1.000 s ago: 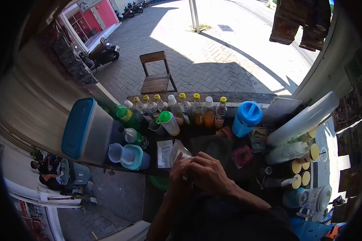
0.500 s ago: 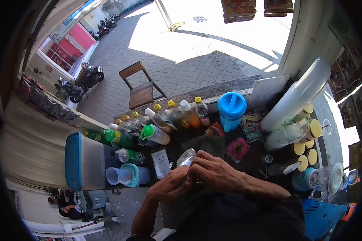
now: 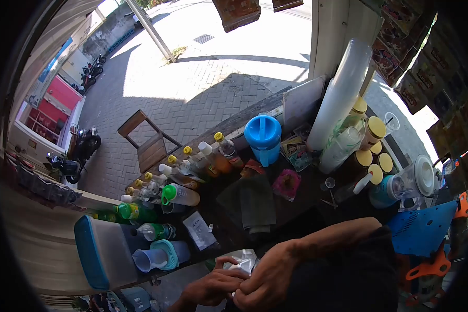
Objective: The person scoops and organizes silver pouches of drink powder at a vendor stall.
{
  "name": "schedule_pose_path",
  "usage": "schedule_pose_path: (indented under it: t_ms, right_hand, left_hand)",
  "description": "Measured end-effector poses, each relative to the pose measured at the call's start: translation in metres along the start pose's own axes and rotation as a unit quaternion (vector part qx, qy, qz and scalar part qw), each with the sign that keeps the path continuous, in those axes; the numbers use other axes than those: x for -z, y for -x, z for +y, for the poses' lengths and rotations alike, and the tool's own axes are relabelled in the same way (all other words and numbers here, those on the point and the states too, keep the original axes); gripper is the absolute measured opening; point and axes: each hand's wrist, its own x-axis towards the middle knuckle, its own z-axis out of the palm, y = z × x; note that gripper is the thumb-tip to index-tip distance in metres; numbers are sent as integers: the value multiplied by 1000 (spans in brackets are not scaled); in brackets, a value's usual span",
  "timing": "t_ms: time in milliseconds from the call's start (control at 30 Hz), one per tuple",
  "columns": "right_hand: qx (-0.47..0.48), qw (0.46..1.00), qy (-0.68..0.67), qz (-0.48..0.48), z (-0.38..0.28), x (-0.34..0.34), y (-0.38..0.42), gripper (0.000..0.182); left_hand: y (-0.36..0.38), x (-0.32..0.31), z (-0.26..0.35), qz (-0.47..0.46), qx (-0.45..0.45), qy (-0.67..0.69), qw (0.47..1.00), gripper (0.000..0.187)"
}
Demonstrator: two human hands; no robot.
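Note:
Close to my body at the counter's near edge, my left hand (image 3: 211, 284) and my right hand (image 3: 271, 276) meet with bent fingers. Between them is a shiny silver-white packet (image 3: 240, 260), its upper part showing past my fingers. Its lower part is hidden by both hands, and so are its contents. A white printed packet (image 3: 199, 230) lies flat on the dark counter beyond my left hand. Farther forward, a folded dark cloth (image 3: 256, 203) is spread out.
Bottles (image 3: 179, 196) stand in a row along the far edge. A blue pitcher (image 3: 263, 139), stacked plastic cups (image 3: 343, 93) and yellow-lidded jars (image 3: 374, 130) are right. Left are a blue-lidded container (image 3: 91, 252) and a measuring jug (image 3: 150, 259). A wooden chair (image 3: 153, 148) stands outside.
The view has turned, and both hands with the silver packet now sit lower in view, closer to my body. The dark cloth is more fully visible.

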Motion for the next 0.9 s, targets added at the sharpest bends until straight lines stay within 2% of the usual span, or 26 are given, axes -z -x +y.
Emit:
schedule_pose_path:
  t_ms: [67,100,133,200,233,300,333,367,400,467,500,533,567,600,667,700,733,800,833,867,900]
  right_hand:
    - [64,996,-30,51,1,-8,-5,14]
    - [57,996,-46,45,-2,-8,-3,16]
    - [56,996,-47,44,0,-14,-5,16]
    - [132,982,-51,127,6,-29,-10,32]
    - [134,982,-50,126,2,-29,-7,32]
    - [-134,977,-60,153,-12,-25,6,18]
    - [-219,960,-39,167,-13,-27,22,17]
    - [-303,935,-20,181,-13,-30,43,18]
    - [-444,877,9,183,-18,-26,66,20]
    - [-692,699,120,136,-35,-51,131,22]
    - [-777,608,150,64,-51,-64,171,26]
    - [-806,569,163,26,-71,-75,201,34]
    - [-828,531,181,-13,-86,-84,224,42]
    - [-826,536,176,-14,-96,-93,234,42]
    - [-841,485,204,-126,-118,-109,245,60]
    - [-846,494,162,-116,-127,-116,252,70]
    - [-847,490,169,-116,-133,-124,260,70]
    - [-841,491,200,-106,-143,-131,264,73]
    - [-862,454,208,-93,-145,-131,262,70]
    - [-863,446,216,-95,-142,-128,253,70]
    - [-867,424,238,-114,-136,-124,246,68]
  left_hand:
    - [6,-19,-6,79,-60,152,983,16]
    - [0,-36,1,203,-69,289,933,14]
    - [8,-43,0,202,-69,290,933,14]
    - [33,-62,-4,242,-17,353,904,13]
    - [45,-70,-7,262,8,381,887,14]
    - [58,-74,-16,296,57,433,849,16]
    - [50,-70,-18,296,55,434,849,16]
    - [35,-62,-21,377,-7,437,817,23]
    - [24,-55,-23,459,-68,432,773,32]
    - [23,-46,-29,596,-38,408,690,24]
    - [22,-42,-33,632,-41,410,656,27]
    - [21,-39,-39,661,-46,413,625,31]
    - [21,-39,-50,681,-33,364,634,30]
    - [19,-37,-60,694,-26,333,638,30]
    - [15,-41,-88,712,8,188,676,28]
    - [3,-39,-90,709,69,103,695,27]
    - [2,-39,-97,705,67,107,698,27]
    - [-2,-40,-121,654,104,-97,743,25]
    - [-1,-39,-127,651,120,-156,733,24]
    - [2,-38,-130,646,116,-148,740,24]
    - [6,-36,-134,634,157,-208,728,23]
